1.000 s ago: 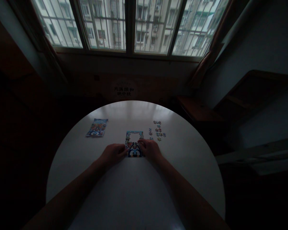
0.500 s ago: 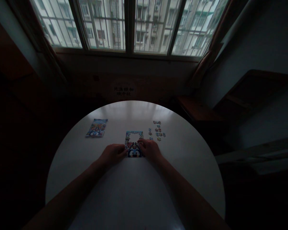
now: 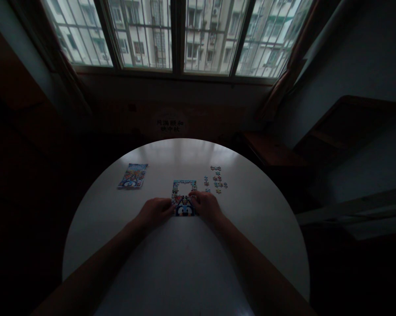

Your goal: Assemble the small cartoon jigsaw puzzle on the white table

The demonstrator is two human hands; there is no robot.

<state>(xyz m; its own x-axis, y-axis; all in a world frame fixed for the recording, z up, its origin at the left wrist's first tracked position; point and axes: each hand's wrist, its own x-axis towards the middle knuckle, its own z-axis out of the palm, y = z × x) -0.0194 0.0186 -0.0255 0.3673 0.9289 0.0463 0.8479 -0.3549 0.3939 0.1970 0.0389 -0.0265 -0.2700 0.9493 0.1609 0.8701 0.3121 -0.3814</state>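
Note:
A partly assembled jigsaw puzzle (image 3: 184,210) lies flat on the round white table (image 3: 184,263), its lower part showing a dark blue and white cartoon face. White shows through a gap in its upper middle, ringed by joined pieces. At the puzzle's left edge, my left hand (image 3: 156,210) rests with fingers curled and their tips against it. My right hand (image 3: 207,204) reaches over the right edge, thumb and forefinger close together on the puzzle beside the gap. Whether a single piece sits between those fingertips is too small and dark to tell.
Several loose puzzle pieces (image 3: 219,179) lie beyond my right hand. A colourful picture packet (image 3: 133,176) is on the table at the left. Past the table's far edge are a barred window (image 3: 178,39) and, to the right, a low wooden surface (image 3: 273,149).

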